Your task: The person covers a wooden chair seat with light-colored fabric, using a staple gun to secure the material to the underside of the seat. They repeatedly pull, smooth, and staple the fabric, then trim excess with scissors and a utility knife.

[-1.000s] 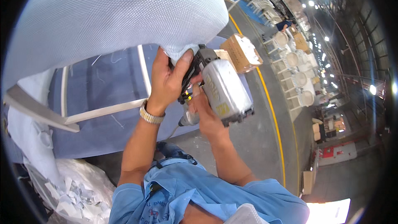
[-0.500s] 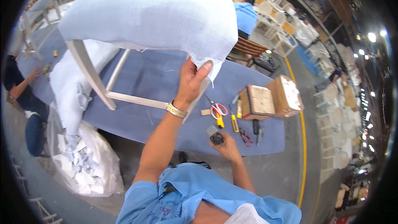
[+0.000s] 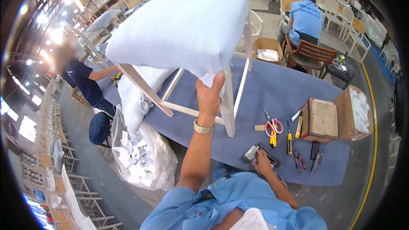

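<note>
we have the pale blue upholstered chair [image 3: 183, 25] standing on its legs on the tabletop [image 3: 272, 89]. our left hand [image 3: 209, 96] is closed at the chair's near right corner, thumb over the loose fabric [image 3: 206, 79] that hangs beneath the seat edge. a second ago the staple gun [image 3: 250, 154] was up against that corner; now it is down by the table's near edge, to the right of the chair and closer to us. our right hand [image 3: 263, 165] is on it with bent fingers, though from here we cannot quite tell whether it clasps the tool or merely rests there. as we judge it, the change pauses the stapling and leaves the cloth to the left hand alone. right of the chair lie scissors [image 3: 273, 128], a yellow screwdriver [image 3: 289, 144] and red-handled pliers [image 3: 299, 162], with a wooden box [image 3: 322, 117] farther right of it.
</note>
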Available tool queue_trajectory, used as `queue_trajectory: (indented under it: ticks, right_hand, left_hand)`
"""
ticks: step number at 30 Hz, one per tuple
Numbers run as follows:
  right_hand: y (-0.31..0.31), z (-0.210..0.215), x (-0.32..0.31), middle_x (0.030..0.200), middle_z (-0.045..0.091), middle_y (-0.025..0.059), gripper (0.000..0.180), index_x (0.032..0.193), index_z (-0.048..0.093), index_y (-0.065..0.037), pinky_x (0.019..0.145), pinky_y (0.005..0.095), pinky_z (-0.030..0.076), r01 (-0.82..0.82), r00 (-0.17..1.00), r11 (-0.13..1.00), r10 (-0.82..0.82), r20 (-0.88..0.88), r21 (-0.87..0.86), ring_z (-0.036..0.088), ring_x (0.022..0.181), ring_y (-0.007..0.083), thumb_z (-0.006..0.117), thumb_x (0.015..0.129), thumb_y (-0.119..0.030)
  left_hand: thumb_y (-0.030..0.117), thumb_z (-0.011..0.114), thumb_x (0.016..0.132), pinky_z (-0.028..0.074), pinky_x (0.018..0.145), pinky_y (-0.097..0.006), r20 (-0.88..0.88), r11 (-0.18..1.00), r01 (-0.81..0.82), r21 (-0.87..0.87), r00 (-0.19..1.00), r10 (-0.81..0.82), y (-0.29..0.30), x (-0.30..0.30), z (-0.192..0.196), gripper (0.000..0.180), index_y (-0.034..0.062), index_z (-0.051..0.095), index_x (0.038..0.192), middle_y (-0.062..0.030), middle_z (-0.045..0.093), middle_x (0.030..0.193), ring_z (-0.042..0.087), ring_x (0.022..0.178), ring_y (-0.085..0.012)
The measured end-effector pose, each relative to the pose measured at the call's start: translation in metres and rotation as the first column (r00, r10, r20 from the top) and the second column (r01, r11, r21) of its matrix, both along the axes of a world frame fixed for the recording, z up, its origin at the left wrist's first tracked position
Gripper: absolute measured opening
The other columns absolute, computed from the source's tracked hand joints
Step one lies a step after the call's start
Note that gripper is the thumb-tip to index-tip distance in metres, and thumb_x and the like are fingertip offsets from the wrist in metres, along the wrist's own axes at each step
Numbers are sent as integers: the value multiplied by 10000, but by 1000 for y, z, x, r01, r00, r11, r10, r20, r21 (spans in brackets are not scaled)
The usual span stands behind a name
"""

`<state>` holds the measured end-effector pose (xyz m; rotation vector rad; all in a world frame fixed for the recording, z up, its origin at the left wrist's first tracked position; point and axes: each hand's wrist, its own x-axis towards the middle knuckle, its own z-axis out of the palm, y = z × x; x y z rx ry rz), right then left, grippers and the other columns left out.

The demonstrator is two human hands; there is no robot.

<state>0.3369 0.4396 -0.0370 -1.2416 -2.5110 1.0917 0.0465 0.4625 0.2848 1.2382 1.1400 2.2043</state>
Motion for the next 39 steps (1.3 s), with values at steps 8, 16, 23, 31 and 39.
queue_trajectory:
  ticks: [8,16,23,31,39]
  right_hand:
    - [62,-15,-1,1055,681,149,275,1065,624,-95,876,492,508,-219,976,975,219,-9,31,628,1034,399,675,838,-241]
    - [148,7,-44,1225,634,105,346,1180,644,-79,965,434,487,-75,982,954,121,-147,289,596,1137,337,617,835,-71]
    - [173,-11,-73,1081,647,144,165,979,634,-47,819,472,516,-116,991,969,99,87,216,632,1026,369,632,815,-68]
    - [193,156,-104,727,639,25,233,1026,677,14,508,269,440,-96,769,943,-133,-625,-319,521,548,68,735,860,-138]
    - [130,375,-134,714,632,8,159,972,685,5,539,220,446,-248,353,936,329,-876,252,539,588,45,739,879,-112]
  left_hand:
    - [402,588,977,547,848,-391,132,988,-149,-30,980,151,8,2,-22,530,-34,535,1274,-192,656,1122,679,982,-279]
    - [501,598,934,553,820,-385,-42,972,-234,-37,972,232,1,0,-30,650,-67,524,1243,-199,629,1115,660,967,-278]
    - [388,791,823,526,846,-359,16,996,-83,19,996,83,3,4,-14,675,-68,530,1248,-180,667,1099,667,959,-257]
    - [346,721,825,541,859,-407,-36,997,-71,-31,997,70,-1,4,-13,647,-87,519,1260,-214,634,1106,658,982,-298]
    - [258,716,852,463,793,-300,46,998,-62,-30,997,63,-1,13,-2,401,-31,648,1121,-76,676,990,599,865,-139]
